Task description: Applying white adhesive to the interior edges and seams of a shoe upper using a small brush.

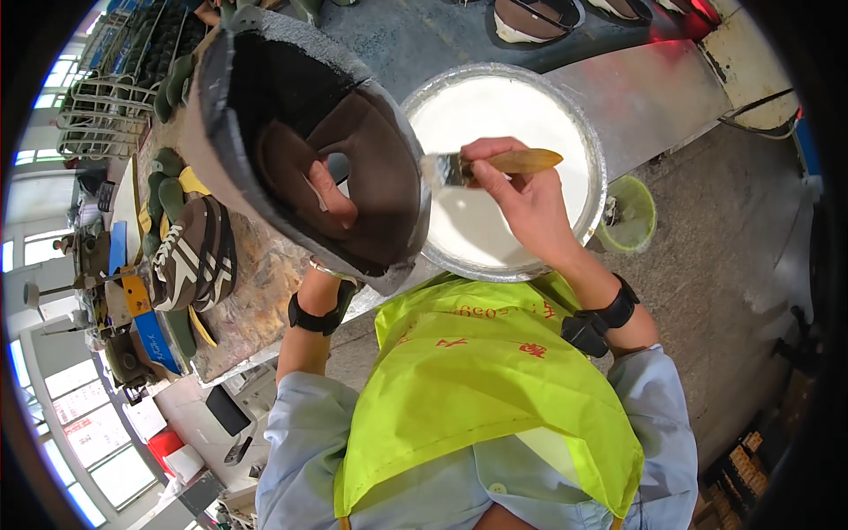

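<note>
My left hand (333, 196) grips a large shoe upper (216, 132), its open underside facing up and its lining black and brown. The thumb shows inside the upper, near a gap in the brown lining; the other fingers are hidden behind it. Between the fingers of my right hand (530, 199) is a flat brush (521, 161) with a pale wooden handle. The whitened bristles point left and sit at the upper's right edge; I cannot tell if they touch. Below the brush stands a round metal basin (594, 159) of white liquid (503, 110).
Dark sneakers (196, 252) and green shoe lasts (168, 190) lie on the stained worktable (252, 305) at left. More brown uppers (537, 18) rest at the far side. A green-rimmed bucket (632, 212) stands right of the basin. Wire racks (106, 110) rise at far left.
</note>
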`<state>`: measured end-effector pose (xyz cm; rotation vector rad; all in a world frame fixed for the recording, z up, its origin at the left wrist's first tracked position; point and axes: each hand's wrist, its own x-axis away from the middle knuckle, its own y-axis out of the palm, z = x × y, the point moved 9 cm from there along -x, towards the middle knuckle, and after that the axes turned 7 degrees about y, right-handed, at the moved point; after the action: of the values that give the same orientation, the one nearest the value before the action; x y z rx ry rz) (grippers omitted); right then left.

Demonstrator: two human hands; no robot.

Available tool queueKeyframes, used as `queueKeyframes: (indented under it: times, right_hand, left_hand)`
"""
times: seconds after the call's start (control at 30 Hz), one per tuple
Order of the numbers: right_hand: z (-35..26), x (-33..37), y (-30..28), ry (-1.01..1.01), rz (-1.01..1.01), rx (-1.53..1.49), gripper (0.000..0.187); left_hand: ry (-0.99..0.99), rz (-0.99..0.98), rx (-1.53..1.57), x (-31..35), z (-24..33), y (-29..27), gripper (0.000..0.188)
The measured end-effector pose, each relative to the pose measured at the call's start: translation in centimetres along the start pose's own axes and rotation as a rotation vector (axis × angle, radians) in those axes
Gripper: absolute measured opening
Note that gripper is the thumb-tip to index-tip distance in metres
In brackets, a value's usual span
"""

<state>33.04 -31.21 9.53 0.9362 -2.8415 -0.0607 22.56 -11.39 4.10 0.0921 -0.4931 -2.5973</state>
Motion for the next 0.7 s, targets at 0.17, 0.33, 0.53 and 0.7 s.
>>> queueKeyframes:
  times: [0.17,0.33,0.53,0.7]
  right_hand:
    - [-2.5,2.2,0.9,-0.093,-0.171,-0.266,0.015]
    - [-1.1,2.6,3.0,0.037,-0.325,-0.357,0.014]
    - [-1.9,1.2,0.5,-0.158,-0.061,-0.145,0.01]
    - [-3.5,2.4,2.6,-0.225,-0.332,-0.007,0.011]
  left_hand:
    - [0.025,0.015,-0.017,-0.3,0.9,0.3,0.041]
    - [0.039,0.022,-0.013,-0.1,1.4,0.6,0.045]
    - [0.063,0.032,-0.006,0.6,2.9,2.0,0.05]
    - [0.11,0.106,0.02,1.2,4.2,3.1,0.054]
